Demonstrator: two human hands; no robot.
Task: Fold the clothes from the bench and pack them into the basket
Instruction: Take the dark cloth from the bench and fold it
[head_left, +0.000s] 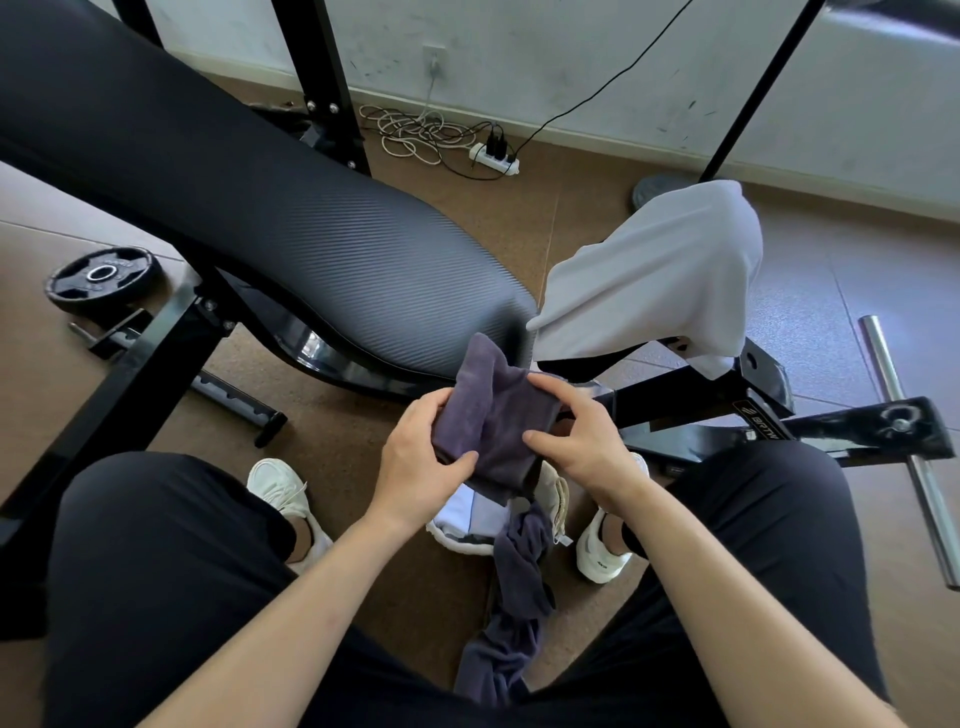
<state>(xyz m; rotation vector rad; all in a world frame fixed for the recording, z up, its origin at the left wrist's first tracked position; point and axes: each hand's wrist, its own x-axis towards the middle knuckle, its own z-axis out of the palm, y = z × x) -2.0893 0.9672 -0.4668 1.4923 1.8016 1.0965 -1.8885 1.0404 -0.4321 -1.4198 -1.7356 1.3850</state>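
Note:
A dark purple-grey cloth (493, 421) is bunched between both hands, just in front of the black padded bench (291, 228). My left hand (415, 457) grips its left side, thumb on top. My right hand (576, 441) pinches the right edge. The cloth's long tail (519, 587) hangs twisted down between my knees. Below the hands sits a white basket (457, 543) on the floor, with pale folded cloth inside, mostly hidden. A white garment (660, 275) is draped over the bench's front frame at right.
My two white shoes (283, 493) flank the basket. A black weight plate (104, 278) lies on the floor at left. A steel bar (904, 441) and the bench's black foot frame (779, 415) stand at right. A power strip (493, 156) with cables lies by the wall.

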